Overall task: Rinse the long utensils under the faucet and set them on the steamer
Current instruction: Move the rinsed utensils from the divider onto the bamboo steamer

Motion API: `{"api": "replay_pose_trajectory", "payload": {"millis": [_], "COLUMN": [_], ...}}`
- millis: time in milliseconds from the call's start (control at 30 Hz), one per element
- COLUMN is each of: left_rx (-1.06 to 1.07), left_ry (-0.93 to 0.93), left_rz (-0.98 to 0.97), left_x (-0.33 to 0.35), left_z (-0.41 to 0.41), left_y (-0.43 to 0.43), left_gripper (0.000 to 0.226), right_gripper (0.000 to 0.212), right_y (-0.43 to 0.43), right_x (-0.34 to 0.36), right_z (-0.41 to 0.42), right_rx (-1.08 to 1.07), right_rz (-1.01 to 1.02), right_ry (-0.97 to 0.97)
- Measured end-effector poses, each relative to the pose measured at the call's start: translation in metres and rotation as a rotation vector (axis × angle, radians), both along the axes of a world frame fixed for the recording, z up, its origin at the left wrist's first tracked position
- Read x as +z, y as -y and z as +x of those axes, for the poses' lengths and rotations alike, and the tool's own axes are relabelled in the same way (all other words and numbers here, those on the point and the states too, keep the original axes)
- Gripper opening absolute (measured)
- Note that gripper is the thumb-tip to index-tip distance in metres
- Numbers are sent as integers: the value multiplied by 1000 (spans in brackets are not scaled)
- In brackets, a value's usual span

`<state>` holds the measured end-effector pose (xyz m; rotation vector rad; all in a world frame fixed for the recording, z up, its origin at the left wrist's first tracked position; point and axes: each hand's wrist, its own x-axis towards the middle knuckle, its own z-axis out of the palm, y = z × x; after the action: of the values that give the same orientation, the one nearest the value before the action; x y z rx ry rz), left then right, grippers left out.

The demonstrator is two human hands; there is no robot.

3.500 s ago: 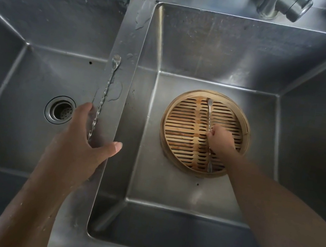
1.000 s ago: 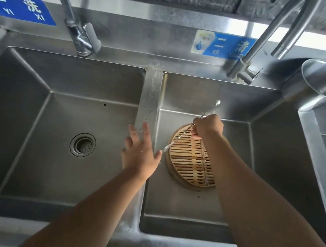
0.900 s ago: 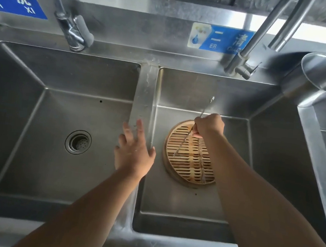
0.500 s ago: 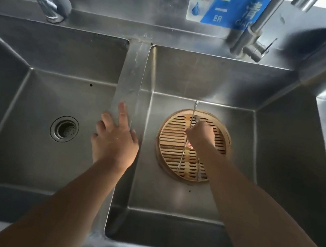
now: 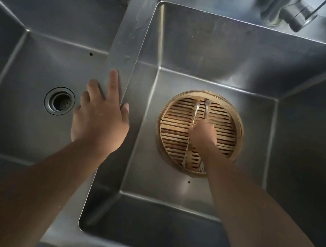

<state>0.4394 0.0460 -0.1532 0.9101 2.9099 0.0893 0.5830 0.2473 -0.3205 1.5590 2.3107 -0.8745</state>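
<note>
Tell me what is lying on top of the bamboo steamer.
Side by side on the steamer slats lie the left utensil and the right utensil. The right hand, gripping the left utensil, hides both middles.

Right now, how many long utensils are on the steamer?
2. The left utensil lies along the steamer slats, gripped by the right hand; the right utensil lies parallel beside it, partly under that hand. None elsewhere in view.

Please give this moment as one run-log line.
right-hand grip holds long utensil on steamer | other utensil lies beside | left-hand grip rests on sink divider
</note>
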Motion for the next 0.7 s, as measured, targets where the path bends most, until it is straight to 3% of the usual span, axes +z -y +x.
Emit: {"api": "replay_pose_trajectory", "payload": {"millis": [700], "left_rx": [21], "left_ry": [28], "left_rz": [14], "left_x": [6], "left_z": [2], "left_y": [-1], "left_gripper": [77], "right_gripper": [22], "right_y": [-2], "right_x": [-15], "right_z": [-9], "right_rx": [64], "right_rz": [66], "right_ry": [34]}}
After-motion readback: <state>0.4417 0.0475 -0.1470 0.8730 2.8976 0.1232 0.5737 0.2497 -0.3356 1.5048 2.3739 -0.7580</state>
